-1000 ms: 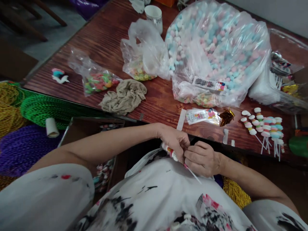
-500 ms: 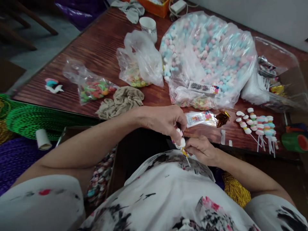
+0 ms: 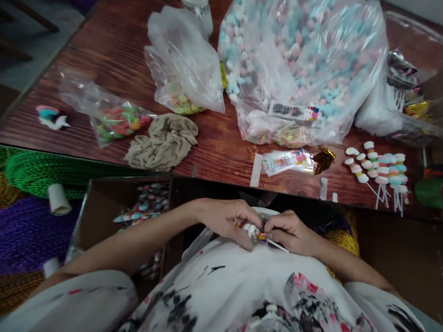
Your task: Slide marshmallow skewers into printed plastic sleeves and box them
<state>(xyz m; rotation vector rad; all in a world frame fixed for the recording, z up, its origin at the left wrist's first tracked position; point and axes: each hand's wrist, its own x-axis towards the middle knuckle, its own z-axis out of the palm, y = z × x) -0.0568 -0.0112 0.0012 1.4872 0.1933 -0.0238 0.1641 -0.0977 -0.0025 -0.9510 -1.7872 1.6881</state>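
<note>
In my left hand [image 3: 231, 222] is a marshmallow skewer [image 3: 251, 229] in a clear wrapper, lying almost level against my shirt. Its white stick [image 3: 278, 246] points right and down. A gold twist tie [image 3: 261, 236] shows at the wrapper's neck, above the stick. My right hand [image 3: 292, 232] pinches at this tie with thumb and forefinger; the fingertips hide its ends. On the table beyond lie a stack of printed clear wrappers [image 3: 288, 161] and a bunch of gold twist ties [image 3: 324, 160]. Several bare marshmallow skewers [image 3: 382, 169] lie at the right.
A large bag of pastel marshmallows [image 3: 311, 60] fills the back. Bags of gummy candy [image 3: 119, 122] and candy rings [image 3: 185, 99] stand left, near a crumpled cloth [image 3: 162, 142]. Below the table edge, an open carton [image 3: 100, 207] holds wrapped skewers. A green tape roll [image 3: 429, 192] sits far right.
Both hands have come down toward my lap with the skewer, which has turned from steep to nearly level. My right fingers have moved in at the tie. The view has tilted downward.
</note>
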